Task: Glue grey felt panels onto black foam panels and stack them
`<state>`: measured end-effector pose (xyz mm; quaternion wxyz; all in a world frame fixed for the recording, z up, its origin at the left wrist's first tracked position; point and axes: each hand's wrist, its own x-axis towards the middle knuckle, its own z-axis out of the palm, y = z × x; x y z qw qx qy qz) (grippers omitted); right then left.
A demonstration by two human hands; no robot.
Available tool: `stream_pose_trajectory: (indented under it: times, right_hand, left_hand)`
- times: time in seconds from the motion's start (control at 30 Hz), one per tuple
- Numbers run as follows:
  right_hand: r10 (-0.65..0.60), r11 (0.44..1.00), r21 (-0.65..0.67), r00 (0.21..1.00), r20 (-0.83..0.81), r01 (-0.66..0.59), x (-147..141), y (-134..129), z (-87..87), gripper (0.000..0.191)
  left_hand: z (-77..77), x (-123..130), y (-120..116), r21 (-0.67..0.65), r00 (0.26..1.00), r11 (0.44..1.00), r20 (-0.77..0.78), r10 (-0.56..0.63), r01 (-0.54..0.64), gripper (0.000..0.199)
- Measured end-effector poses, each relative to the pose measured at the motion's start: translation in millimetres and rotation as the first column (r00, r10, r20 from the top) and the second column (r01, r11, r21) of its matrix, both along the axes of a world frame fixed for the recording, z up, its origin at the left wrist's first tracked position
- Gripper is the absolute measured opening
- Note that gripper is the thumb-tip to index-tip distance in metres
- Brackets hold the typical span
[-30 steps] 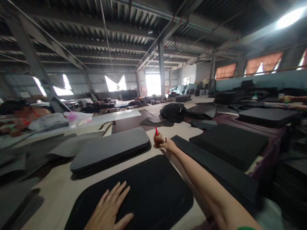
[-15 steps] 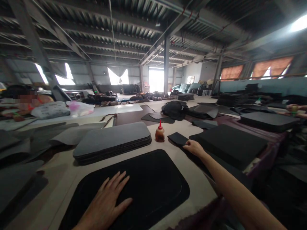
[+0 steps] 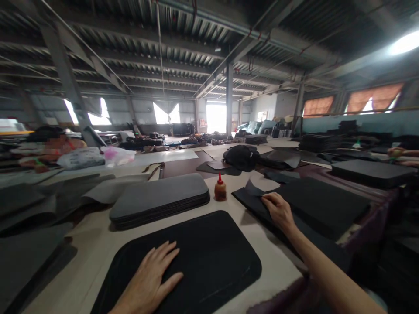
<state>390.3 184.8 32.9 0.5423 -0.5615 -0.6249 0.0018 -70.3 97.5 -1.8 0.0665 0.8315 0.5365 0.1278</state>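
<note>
My left hand (image 3: 153,274) lies flat, fingers spread, on a black panel with rounded corners (image 3: 209,248). My right hand (image 3: 278,209) pinches the edge of a thin dark sheet (image 3: 254,187), whose corner is lifted and curled. Beneath it lies a pile of long black strips (image 3: 245,200), partly hidden by my right arm. A squeeze bottle with a red nozzle and brown contents (image 3: 220,190) stands upright between the panel and the strips. Left of the bottle lies a stack of grey rounded panels (image 3: 160,196).
Right of my hand lies a thick stack of black sheets (image 3: 324,205), with another grey-topped stack (image 3: 373,170) beyond. A black bag (image 3: 240,157) sits farther back. Loose grey sheets (image 3: 111,189) spread on the left. Co-workers are at far left and far right.
My right hand has raised the thin sheet's corner off the strips and bent it upward, shifting slightly right. My left hand stays flat on the black panel. The view has tilted slightly.
</note>
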Motion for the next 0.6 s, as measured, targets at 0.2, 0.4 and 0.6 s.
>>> stream_pose_trajectory:
  times: [0.2, 0.4, 0.6]
  right_hand:
    - [0.205, 0.944, 0.160, 0.892, 0.402, -0.289, -40, -96, 34.3, 0.013]
    - [0.352, 0.870, 0.057, 0.698, 0.623, -0.489, -79, -160, 50.0, 0.019]
    - [0.648, 0.744, -0.174, 0.760, -0.046, -0.645, -74, -192, 27.0, 0.053]
  left_hand:
    - [49.3, 57, -20, -0.195, 0.773, 0.973, 0.633, 0.030, 0.122, 0.061]
    - [99.2, 135, -39, -0.454, 0.212, 0.823, 0.890, 0.404, 0.340, 0.058]
    - [108.4, 147, -68, -0.426, 0.127, 0.773, 0.899, 0.418, 0.471, 0.037]
